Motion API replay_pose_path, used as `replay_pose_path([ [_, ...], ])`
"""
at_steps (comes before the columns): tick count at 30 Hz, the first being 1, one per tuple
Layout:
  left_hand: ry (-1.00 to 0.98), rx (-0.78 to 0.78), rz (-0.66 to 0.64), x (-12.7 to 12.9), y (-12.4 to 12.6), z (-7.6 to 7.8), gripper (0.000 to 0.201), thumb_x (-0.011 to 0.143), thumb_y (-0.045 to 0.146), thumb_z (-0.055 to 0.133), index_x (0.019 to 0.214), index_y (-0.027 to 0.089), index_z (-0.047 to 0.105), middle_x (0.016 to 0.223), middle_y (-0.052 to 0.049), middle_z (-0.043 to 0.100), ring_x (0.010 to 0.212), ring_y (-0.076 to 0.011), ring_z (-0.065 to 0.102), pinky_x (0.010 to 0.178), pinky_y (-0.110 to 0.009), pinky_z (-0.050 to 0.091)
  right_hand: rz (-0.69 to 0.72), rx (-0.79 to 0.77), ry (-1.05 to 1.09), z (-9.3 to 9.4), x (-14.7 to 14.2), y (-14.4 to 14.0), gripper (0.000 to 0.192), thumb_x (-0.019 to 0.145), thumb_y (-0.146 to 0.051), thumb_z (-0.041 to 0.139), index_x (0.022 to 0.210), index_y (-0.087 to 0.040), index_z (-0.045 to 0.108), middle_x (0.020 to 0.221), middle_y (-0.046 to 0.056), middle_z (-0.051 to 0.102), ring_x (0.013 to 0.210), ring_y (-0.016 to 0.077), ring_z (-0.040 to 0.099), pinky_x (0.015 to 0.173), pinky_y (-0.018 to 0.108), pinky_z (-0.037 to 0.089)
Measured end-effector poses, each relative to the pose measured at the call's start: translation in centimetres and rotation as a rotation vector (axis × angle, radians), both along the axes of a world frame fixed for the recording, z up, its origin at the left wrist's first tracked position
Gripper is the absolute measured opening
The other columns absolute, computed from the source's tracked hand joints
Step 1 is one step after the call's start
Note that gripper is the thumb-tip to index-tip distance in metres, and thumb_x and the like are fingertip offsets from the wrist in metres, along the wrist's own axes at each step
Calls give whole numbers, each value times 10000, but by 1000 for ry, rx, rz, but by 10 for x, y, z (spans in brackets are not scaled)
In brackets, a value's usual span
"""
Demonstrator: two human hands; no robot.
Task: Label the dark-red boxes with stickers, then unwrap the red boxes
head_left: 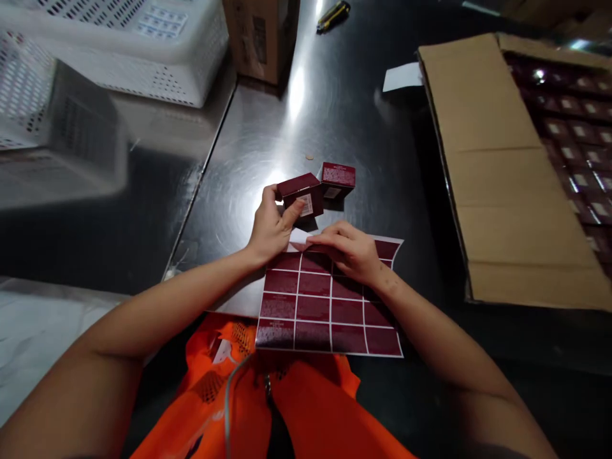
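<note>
My left hand point(272, 226) grips a small maroon box point(299, 187), its thumb beside a white barcode label on the box's side. Just to the right, a second maroon box point(338, 175) stands on the metal table. Below them lies a sheet of maroon stickers point(313, 306) divided by white lines, its near edge at the orange vest. With fingers pinched, my right hand point(351, 250) holds the lifted edge of a sticker at the sheet's top, where a pale underside shows. The fingers hide part of that sticker.
An open cardboard carton point(497, 166) filled with maroon boxes stands at the right. White plastic baskets point(143, 54) and a brown box point(261, 38) are at the upper left. A yellow-black utility knife point(333, 17) lies at the back, and a white paper piece point(402, 76) by the carton.
</note>
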State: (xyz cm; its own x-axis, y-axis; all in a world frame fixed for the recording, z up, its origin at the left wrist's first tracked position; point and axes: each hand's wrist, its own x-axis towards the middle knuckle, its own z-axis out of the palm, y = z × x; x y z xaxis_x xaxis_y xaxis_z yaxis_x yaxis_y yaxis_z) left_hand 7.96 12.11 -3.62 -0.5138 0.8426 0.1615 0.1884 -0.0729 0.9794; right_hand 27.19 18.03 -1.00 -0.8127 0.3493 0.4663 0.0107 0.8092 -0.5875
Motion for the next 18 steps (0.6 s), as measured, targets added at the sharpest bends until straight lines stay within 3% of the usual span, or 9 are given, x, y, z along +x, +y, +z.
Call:
replay_pose_path([
  [7,33,-23,3,0,0,-1,598,828,745,604,1107,223,517,1044,-69,702,934,-195,678,810,-328,535,-88,204,74,-4,2,-5,152,999,-216,584,1044,-225,729,880,30,701,809,142,659,725,272,559],
  [11,48,-25,18,-2,-1,1,581,829,739,614,1086,226,518,1019,-61,698,892,-192,680,763,-319,536,-93,337,155,-6,3,-1,97,954,-166,652,995,-225,716,983,35,727,916,166,681,770,316,547],
  [15,90,-13,35,-4,-2,3,547,832,724,625,1062,238,519,986,-57,690,832,-197,679,701,-322,535,-128,481,139,4,7,-1,93,960,-228,658,917,-284,717,1021,-6,748,1049,198,659,889,392,489],
  [18,141,0,51,-4,-2,3,519,848,692,633,1080,242,518,990,-55,684,834,-199,676,713,-331,540,-51,405,84,19,16,-5,172,1004,-222,586,900,-287,706,911,-37,763,1053,193,652,964,428,415],
])
